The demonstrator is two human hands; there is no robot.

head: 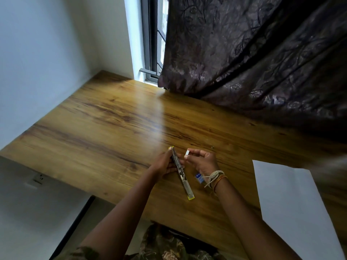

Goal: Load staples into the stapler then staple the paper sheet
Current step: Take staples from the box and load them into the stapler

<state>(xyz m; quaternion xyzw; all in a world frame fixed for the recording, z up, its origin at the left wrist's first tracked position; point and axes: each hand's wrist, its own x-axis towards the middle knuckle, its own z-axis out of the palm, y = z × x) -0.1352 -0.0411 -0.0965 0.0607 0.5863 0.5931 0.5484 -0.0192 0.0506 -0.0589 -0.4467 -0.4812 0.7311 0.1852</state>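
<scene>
The stapler [185,182] lies swung fully open on the wooden table [105,132], a long metal strip with yellow tips at both ends. My left hand [165,163] grips its far half, holding it slightly raised. My right hand [201,160] hovers just right of it, pinching a small white strip of staples [187,154] between thumb and fingers. A small blue staple box [199,177] lies on the table under my right wrist, partly hidden. The white paper sheet [293,203] rests at the table's right, overhanging the front edge.
A dark patterned curtain [262,62] hangs over the table's far right side, beside a window [155,40]. White walls close off the left. The table's front edge runs near my body, with floor below at the left.
</scene>
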